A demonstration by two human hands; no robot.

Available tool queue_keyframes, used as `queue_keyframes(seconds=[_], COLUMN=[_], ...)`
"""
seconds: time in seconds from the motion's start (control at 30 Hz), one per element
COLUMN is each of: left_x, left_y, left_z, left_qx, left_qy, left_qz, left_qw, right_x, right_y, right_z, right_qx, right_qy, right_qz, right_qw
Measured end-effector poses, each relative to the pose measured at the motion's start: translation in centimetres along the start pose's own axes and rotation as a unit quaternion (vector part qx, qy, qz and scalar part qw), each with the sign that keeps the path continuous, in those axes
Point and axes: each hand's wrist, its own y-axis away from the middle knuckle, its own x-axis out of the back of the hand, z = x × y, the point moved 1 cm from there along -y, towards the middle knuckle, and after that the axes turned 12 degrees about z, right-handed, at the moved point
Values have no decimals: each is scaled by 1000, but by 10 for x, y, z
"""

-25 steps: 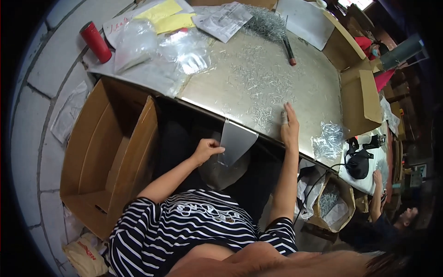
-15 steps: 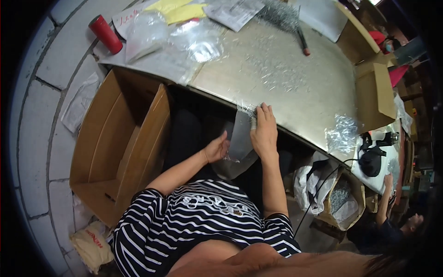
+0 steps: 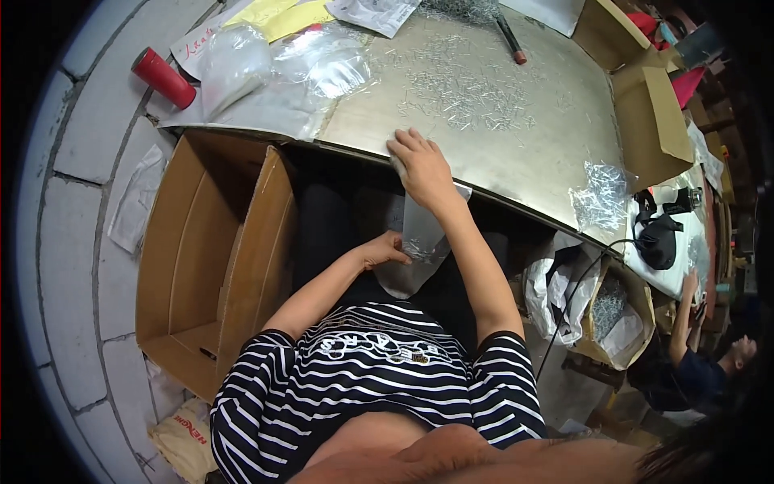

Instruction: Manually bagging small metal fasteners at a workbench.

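Below the near edge of the metal-topped table (image 3: 556,189), my left hand (image 3: 384,251) pinches the side of a clear plastic bag (image 3: 421,222). A small heap of thin silvery metal pins (image 3: 416,252) lies low in the bag. My right hand (image 3: 424,173) rests over the table edge, above the bag, its fingers stretched out and nothing visible in them. Its palm side is hidden. Many loose pins (image 3: 476,101) are scattered over the tabletop beyond it.
An open cardboard box (image 3: 262,242) stands at left, a red cylinder (image 3: 164,78) behind it. Plastic bags (image 3: 322,64) lie at the table's far left. A filled bag of pins (image 3: 601,198) lies at right, near another cardboard box (image 3: 657,121). A co-worker (image 3: 709,363) sits at far right.
My right hand has left the bag's mouth and moved left along the table edge. The pins that were at the bag's mouth now lie lower inside it. My left hand still holds the bag.
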Motion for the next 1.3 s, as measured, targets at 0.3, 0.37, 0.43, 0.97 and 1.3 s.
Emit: queue_keyframes(seconds=[0.3, 0.37, 0.43, 0.97, 1.3], left_x=[4, 4, 4, -14, -40], left_y=[14, 16, 16, 34, 33], left_z=[9, 7, 6, -2, 63], left_qx=[-16, -14, -11, 131, 21], left_qy=[168, 149, 127, 46, 134], left_qz=[-114, -76, -40, 7, -19], left_qw=[979, 986, 991, 990, 991], right_x=[73, 73, 57, 49, 57], right_y=[93, 110, 121, 139, 154], right_z=[-29, -20, -18, -26, 8], right_qx=[-138, -225, -212, -251, -317], right_qy=[-51, -129, -140, -71, -213], right_qz=[-10, -10, 11, -156, -125], right_qw=[989, 966, 967, 953, 916])
